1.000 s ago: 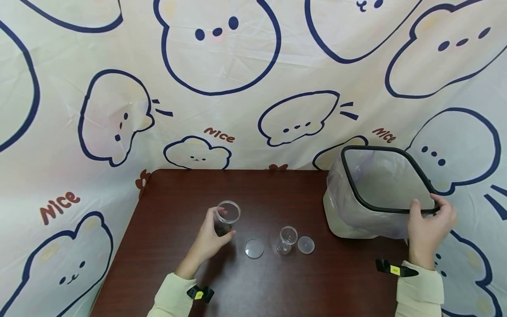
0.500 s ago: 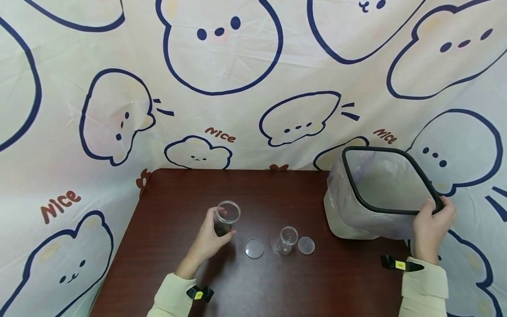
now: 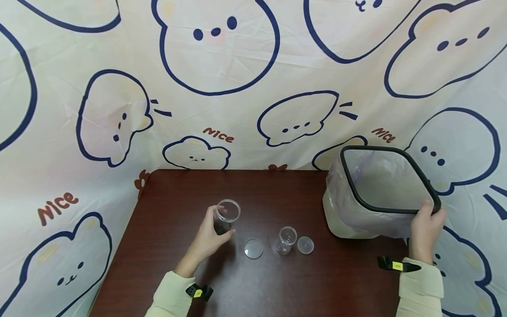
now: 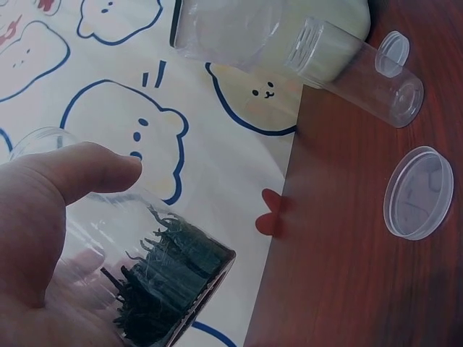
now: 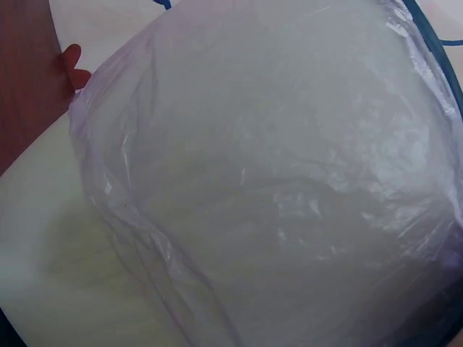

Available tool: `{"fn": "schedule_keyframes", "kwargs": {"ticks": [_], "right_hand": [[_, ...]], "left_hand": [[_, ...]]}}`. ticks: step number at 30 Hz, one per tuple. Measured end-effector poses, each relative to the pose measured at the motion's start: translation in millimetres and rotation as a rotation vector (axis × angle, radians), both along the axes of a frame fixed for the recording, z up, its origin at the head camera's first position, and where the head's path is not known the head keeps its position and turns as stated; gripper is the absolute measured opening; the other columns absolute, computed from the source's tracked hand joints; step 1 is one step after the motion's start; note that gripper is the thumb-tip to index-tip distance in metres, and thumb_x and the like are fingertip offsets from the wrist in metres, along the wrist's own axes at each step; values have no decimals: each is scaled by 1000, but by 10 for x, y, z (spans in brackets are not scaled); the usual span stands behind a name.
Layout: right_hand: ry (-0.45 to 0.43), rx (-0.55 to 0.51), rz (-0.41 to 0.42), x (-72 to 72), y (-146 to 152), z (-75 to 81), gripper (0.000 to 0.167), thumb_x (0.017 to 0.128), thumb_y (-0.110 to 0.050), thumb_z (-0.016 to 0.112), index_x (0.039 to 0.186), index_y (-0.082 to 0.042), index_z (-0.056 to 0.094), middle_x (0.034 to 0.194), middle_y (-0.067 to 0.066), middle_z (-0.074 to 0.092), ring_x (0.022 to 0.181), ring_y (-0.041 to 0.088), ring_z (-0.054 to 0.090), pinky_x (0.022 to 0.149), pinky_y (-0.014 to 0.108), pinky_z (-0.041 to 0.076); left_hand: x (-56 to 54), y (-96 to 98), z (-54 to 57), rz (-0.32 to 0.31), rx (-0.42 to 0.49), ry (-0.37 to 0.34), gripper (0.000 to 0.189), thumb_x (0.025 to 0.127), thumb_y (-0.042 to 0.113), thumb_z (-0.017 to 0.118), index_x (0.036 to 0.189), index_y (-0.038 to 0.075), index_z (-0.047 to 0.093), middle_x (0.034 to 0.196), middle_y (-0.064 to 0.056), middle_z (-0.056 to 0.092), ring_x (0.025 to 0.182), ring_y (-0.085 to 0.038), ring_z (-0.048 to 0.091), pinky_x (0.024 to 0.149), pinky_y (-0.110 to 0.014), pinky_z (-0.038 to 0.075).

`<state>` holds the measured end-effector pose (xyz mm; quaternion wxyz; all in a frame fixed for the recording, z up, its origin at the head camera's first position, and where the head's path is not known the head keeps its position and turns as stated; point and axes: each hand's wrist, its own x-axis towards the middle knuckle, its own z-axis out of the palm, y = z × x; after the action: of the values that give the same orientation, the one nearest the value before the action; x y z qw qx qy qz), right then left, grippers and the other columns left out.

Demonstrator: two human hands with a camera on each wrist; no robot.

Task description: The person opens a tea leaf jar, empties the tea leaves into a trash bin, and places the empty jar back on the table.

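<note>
My left hand (image 3: 210, 233) holds a clear jar (image 3: 227, 215), its mouth uncovered, just above the table. In the left wrist view dark, thin, dried strands like tea leaves (image 4: 173, 282) lie at the jar's bottom, and my thumb (image 4: 94, 170) crosses its side. At the right, my right hand (image 3: 428, 229) grips the near right corner of a pale trash bin (image 3: 336, 220) by its dark rim (image 3: 390, 210), thumb on top. A thin clear bag (image 5: 239, 166) lines the bin and hangs over its outside. The right hand's fingers are mostly hidden under the rim.
A round clear lid (image 3: 253, 249) lies on the brown table (image 3: 257, 189) right of the held jar. Further right stands a smaller clear jar (image 3: 286, 241), with a small lid (image 3: 305, 245) beside it. A patterned cloth (image 3: 245, 110) hangs behind the table.
My right hand has shifted its hold on the rim, closing around the bin's near right corner. The left hand and its jar have stayed nearly still.
</note>
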<state>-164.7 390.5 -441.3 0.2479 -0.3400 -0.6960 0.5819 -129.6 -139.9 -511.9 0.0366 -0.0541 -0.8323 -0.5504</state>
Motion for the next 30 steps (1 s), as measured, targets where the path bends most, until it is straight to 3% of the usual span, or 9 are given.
{"fn": "schedule_keyframes", "kwargs": {"ticks": [2, 6, 14, 21, 30], "right_hand": [[11, -10, -9, 2, -1, -10, 12, 107, -38, 39, 105, -26, 40, 100, -7, 32, 95, 8, 32, 86, 30, 22], [33, -32, -9, -4, -13, -4, 11, 107, -36, 38, 110, -26, 41, 103, -8, 32, 99, 8, 32, 86, 30, 21], [-8, -23, -6, -3, -14, -12, 12, 108, -39, 37, 113, -29, 41, 105, -10, 34, 102, 8, 32, 89, 30, 22], [1, -23, -11, -20, -17, -23, 28, 108, -38, 37, 131, -24, 43, 114, -14, 41, 112, 8, 35, 98, 26, 26], [11, -41, 10, -19, -18, -17, 29, 109, -37, 35, 133, -24, 41, 116, -14, 40, 113, 7, 35, 99, 26, 26]], "left_hand": [[-7, 5, 11, -5, -1, 1, 71, 78, 0, 85, 135, 0, 42, 132, -20, 56, 127, -39, 52, 109, -57, 34], [-19, 9, 42, -10, -12, 4, 73, 78, 0, 85, 136, 0, 42, 134, -20, 55, 128, -37, 52, 110, -59, 34], [-73, 18, 107, -28, -6, -7, 75, 78, 1, 85, 138, 1, 41, 135, -21, 54, 129, -38, 51, 111, -57, 34], [-153, 57, 159, -50, -17, 45, 71, 77, 1, 86, 134, 0, 44, 128, -19, 56, 122, -37, 54, 107, -55, 37], [-230, 76, 258, -76, -24, 67, 69, 77, 0, 86, 133, 3, 44, 129, -16, 57, 123, -35, 54, 106, -53, 39]]}}
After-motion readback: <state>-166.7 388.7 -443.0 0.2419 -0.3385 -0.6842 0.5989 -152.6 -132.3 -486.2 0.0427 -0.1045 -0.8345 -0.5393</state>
